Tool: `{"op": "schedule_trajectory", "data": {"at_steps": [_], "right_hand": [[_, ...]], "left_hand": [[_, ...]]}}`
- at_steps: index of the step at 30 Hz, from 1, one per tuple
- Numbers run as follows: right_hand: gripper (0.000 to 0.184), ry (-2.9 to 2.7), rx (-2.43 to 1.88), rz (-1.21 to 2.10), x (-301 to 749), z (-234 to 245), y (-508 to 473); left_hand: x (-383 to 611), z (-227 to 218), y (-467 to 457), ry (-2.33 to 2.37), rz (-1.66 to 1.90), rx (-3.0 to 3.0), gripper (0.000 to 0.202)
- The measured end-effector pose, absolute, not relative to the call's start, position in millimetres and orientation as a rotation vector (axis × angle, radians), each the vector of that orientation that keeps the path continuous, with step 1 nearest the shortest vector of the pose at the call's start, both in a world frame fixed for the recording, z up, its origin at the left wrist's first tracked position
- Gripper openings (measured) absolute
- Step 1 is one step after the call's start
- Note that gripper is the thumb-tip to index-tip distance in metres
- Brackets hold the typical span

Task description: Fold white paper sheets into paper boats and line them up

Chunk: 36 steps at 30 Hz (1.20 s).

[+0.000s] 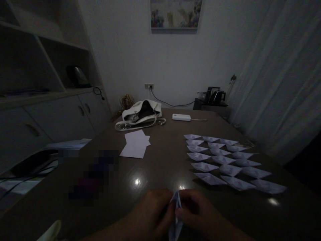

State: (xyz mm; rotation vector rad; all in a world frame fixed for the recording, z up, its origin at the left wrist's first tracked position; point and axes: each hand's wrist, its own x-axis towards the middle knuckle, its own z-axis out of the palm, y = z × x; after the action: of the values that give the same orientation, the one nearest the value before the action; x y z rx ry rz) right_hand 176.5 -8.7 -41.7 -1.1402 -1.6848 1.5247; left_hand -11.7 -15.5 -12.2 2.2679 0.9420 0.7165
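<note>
Both my hands meet at the near edge of a dark brown table (165,160). My left hand (152,211) and my right hand (193,207) pinch a partly folded white paper piece (176,214) between them, its point sticking up. To the right, several finished folded paper boats (225,160) lie in rows on the table. A small stack of flat white paper sheets (135,144) lies further back, left of centre.
A white handbag (140,115) and a white power bank (181,117) with a cable sit at the table's far end. Cabinets and shelves (45,100) stand on the left, a curtain (283,87) on the right. Papers and dark items lie at the left edge.
</note>
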Motion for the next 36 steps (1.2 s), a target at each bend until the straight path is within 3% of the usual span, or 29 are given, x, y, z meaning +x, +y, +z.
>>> {"op": "schedule_trajectory", "data": {"at_steps": [6, 10, 24, 32, 36], "right_hand": [[0.047, -1.478, -1.054, 1.636, 172, -53, 3], [0.056, -1.446, -1.122, 1.737, 173, -47, 13], [0.043, -1.662, -1.164, 1.582, 180, -27, 16], [0.044, -1.561, -1.067, 1.807, 186, -28, 18], [0.036, -1.551, -1.018, 1.852, 187, -23, 16]], "left_hand": [[-14, -14, -15, 1.041, 0.877, 2.256, 0.008], [-18, -15, -17, 0.962, 0.969, 2.410, 0.024], [-20, -20, -11, 0.913, 0.968, 2.753, 0.015], [-23, -23, -7, 0.933, 0.959, 2.686, 0.024], [-25, -28, -7, 0.943, 0.981, 2.616, 0.020]]}}
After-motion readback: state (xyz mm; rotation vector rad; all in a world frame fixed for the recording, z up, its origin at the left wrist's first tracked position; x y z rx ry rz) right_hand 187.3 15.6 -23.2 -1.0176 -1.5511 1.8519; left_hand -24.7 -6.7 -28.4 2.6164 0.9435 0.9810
